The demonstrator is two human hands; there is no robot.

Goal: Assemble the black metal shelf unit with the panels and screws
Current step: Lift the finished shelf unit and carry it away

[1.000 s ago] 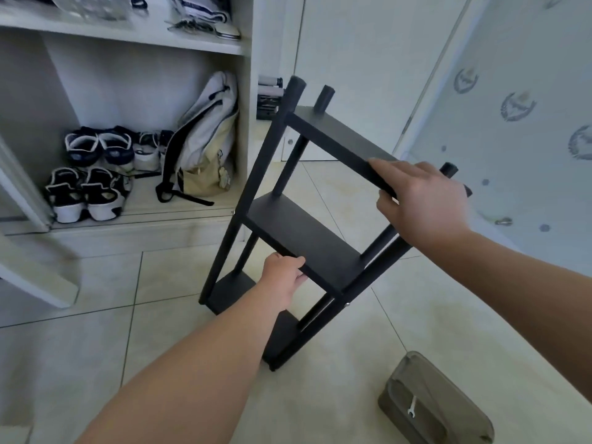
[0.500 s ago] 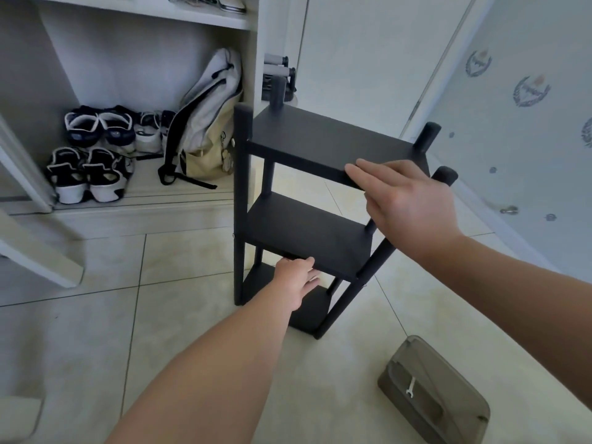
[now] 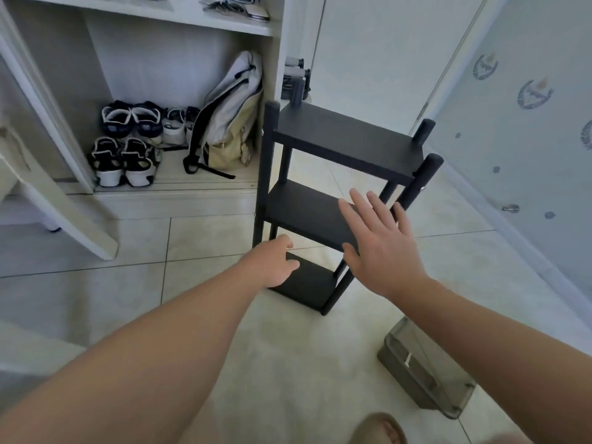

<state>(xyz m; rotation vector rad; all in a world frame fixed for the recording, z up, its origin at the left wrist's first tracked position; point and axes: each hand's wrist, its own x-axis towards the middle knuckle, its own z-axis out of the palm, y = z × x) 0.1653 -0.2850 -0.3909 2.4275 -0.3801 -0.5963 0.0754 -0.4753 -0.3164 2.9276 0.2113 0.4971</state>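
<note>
Right hand (image 3: 381,251) now off top panel (image 3: 346,139)

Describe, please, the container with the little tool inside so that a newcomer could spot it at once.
Start at the black shelf unit standing on the tiled floor. Nearer the camera, to its right, sits a smoky grey see-through box. It is the only container on the tiles, with a small silvery tool inside.

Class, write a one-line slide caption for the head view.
Upright black shelf unit, with left hand and open right hand close by.
</note>
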